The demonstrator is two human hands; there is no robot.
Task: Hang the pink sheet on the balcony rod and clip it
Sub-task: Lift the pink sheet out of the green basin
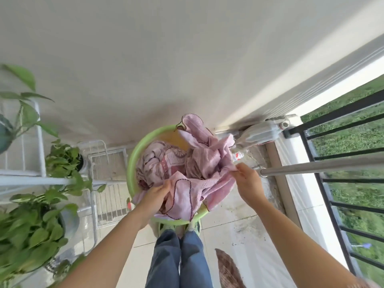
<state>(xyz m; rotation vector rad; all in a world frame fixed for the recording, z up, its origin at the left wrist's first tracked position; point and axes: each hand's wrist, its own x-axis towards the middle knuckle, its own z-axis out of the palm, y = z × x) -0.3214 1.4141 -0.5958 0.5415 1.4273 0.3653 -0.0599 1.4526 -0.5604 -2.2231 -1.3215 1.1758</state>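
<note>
Left fingers [164, 187] and right fingers [239, 169] pinch pink sheet [182, 196], edge running left-right

A round lime-green plastic basin [131, 163] sits under the left grip [158, 193]. Further left of that grip, leafy green potted plants [31, 231] crowd a white metal rack [40, 142]. Right of the right grip [248, 181] runs a black metal railing [336, 112]. Below that grip, a brown patterned mat [226, 269] lies on the pale tiled floor [228, 221].

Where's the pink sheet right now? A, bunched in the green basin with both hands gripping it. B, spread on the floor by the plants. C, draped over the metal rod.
A: the pink sheet sits bunched in the green basin, gripped by the left hand and right hand; the metal rod is bare.
</note>
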